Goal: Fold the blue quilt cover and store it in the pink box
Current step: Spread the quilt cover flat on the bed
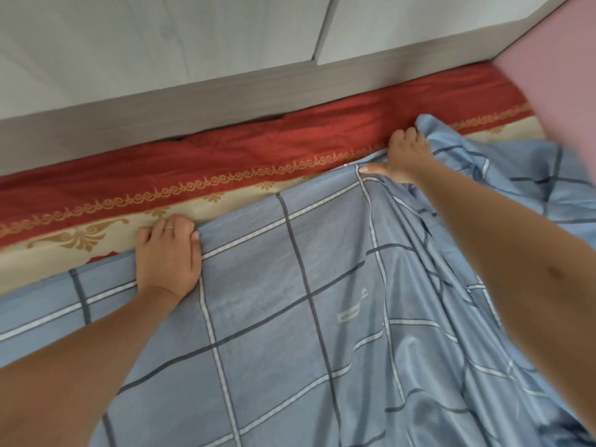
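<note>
The cover [290, 317], spread on the sheet [96, 195] across the lower and right frame, looks light, limp and slick, so it is best held by its far edge, which the left hand [167, 253] and right hand [403, 156] each grip with curled fingers.

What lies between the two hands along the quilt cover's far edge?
In the head view, only the checked edge of the blue quilt cover spans from left hand to right hand, lying on the red-and-cream sheet.
</note>
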